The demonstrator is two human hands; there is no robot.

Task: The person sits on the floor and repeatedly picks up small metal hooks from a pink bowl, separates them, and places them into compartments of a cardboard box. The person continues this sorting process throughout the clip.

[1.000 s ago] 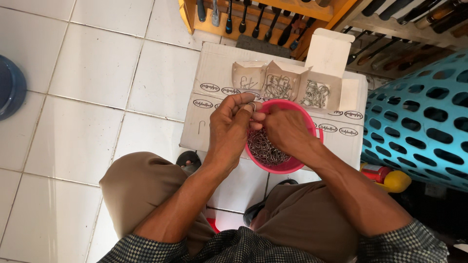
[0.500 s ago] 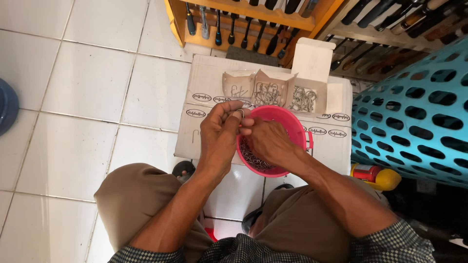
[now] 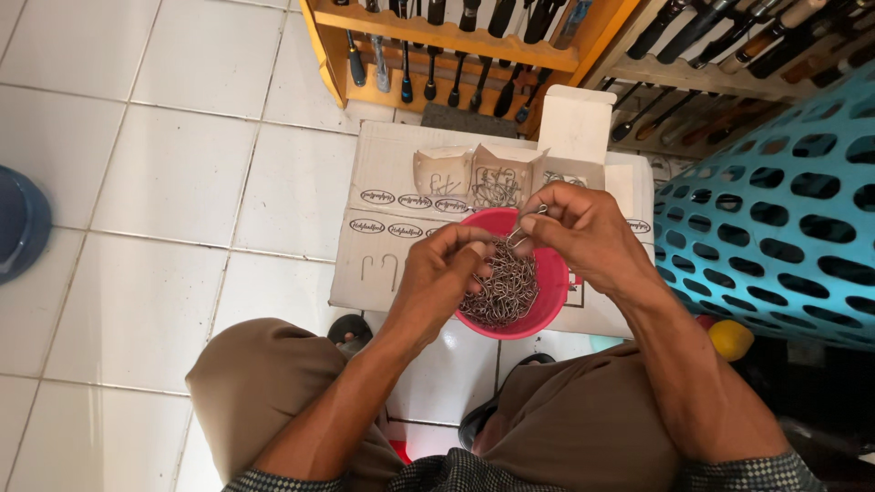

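Note:
A pink round bowl (image 3: 552,282) full of small metal hooks (image 3: 507,292) sits on a flattened cardboard box (image 3: 387,251) on the tiled floor. My left hand (image 3: 442,278) hovers at the bowl's left rim, its fingers closed on a few hooks. My right hand (image 3: 579,232) is raised over the bowl's far edge and pinches one metal hook (image 3: 524,232) between thumb and fingertips. Behind the bowl stand three small open cardboard boxes (image 3: 474,178) holding sorted hooks.
A wooden rack (image 3: 456,41) with hanging tools stands at the back. A turquoise perforated plastic basket (image 3: 784,219) fills the right side. A blue container (image 3: 18,223) sits at the left edge. My knees (image 3: 273,383) frame the bowl; a yellow object (image 3: 729,339) lies under the basket.
My hands, held together over the bowl before, have parted: the right one moved right and up with a hook, the left stays at the bowl's rim. The view shifted slightly.

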